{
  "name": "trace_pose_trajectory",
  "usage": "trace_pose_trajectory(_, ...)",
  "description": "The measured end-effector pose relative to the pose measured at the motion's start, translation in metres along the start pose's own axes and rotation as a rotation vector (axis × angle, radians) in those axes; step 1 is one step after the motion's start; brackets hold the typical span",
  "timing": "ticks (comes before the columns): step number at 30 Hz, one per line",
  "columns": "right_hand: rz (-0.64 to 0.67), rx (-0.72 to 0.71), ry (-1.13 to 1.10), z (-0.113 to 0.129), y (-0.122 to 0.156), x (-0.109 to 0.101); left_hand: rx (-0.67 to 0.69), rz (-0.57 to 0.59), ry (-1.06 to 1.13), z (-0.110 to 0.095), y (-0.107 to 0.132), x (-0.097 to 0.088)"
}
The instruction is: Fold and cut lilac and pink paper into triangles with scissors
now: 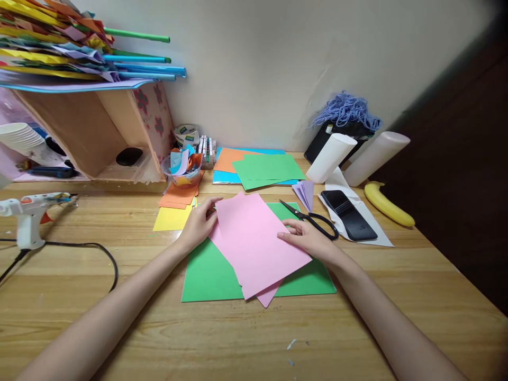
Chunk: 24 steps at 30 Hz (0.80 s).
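Observation:
Two or more pink paper sheets lie overlapped at an angle over a green sheet on the table. My left hand has its fingers closed at the left edge of the pink paper; which of the sheets it grips is hard to tell. On the right side, my right hand pinches the upper pink sheet, thumb on top and fingers beneath. Black-handled scissors lie just beyond my right hand, blades pointing left. A folded purple paper piece rests behind them.
Orange and yellow paper lie left, below a tub of scraps. Green sheets are stacked behind. A glue gun with cord stands far left. A phone, paper rolls and a banana are right.

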State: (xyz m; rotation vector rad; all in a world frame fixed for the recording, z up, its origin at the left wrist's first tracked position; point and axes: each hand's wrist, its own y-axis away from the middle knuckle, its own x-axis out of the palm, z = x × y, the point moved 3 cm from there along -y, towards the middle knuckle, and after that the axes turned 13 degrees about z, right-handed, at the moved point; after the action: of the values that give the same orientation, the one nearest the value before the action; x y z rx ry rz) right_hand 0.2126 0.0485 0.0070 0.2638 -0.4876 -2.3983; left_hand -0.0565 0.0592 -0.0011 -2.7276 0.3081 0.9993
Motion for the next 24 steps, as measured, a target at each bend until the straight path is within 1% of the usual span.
trace_pose_trajectory(1, -0.054, -0.002, 0.008, 0.0, -0.001, -0.001, 0.019, -0.007, -0.032, -0.001, 0.0, 0.0)
trace_pose_trajectory(3, -0.158, -0.009, 0.003, 0.0, -0.001, -0.003, 0.056, -0.06, -0.121, -0.004, 0.001, -0.001)
trace_pose_trajectory(5, -0.217, 0.008, 0.008, 0.0, 0.0, -0.007, 0.093, -0.113, -0.205, -0.008, 0.002, -0.003)
trace_pose_trajectory(6, -0.225, 0.027, 0.03, -0.001, 0.002, -0.008, 0.112, -0.112, -0.236, -0.01, 0.003, -0.002)
trace_pose_trajectory(7, -0.219, 0.046, 0.067, -0.001, 0.003, -0.01, 0.134, -0.083, -0.257, -0.012, 0.003, -0.002)
trace_pose_trajectory(9, -0.183, 0.058, 0.165, -0.002, 0.004, -0.011, 0.174, 0.021, -0.291, -0.016, 0.004, 0.002)
trace_pose_trajectory(11, -0.146, 0.029, 0.23, -0.001, 0.005, -0.011, 0.199, 0.122, -0.317, -0.018, 0.004, 0.006)
trace_pose_trajectory(13, -0.124, -0.02, 0.248, 0.0, 0.004, -0.009, 0.206, 0.164, -0.316, -0.019, 0.004, 0.008)
trace_pose_trajectory(15, -0.154, -0.083, 0.301, 0.003, 0.002, -0.008, 0.205, 0.168, -0.294, -0.018, 0.004, 0.008)
trace_pose_trajectory(17, -0.213, -0.147, 0.442, 0.006, 0.001, -0.006, 0.205, 0.166, -0.269, -0.016, 0.004, 0.008)
trace_pose_trajectory(19, -0.233, -0.218, 0.616, 0.008, 0.0, -0.002, 0.199, 0.158, -0.248, -0.015, 0.004, 0.008)
trace_pose_trajectory(20, -0.212, -0.259, 0.695, 0.009, 0.001, 0.0, 0.19, 0.146, -0.234, -0.015, 0.004, 0.007)
trace_pose_trajectory(22, -0.129, -0.34, 0.825, 0.009, 0.002, 0.007, 0.16, 0.117, -0.188, -0.013, 0.003, 0.006)
trace_pose_trajectory(24, -0.041, -0.389, 0.925, 0.009, 0.003, 0.012, 0.12, 0.095, -0.127, -0.011, 0.002, 0.004)
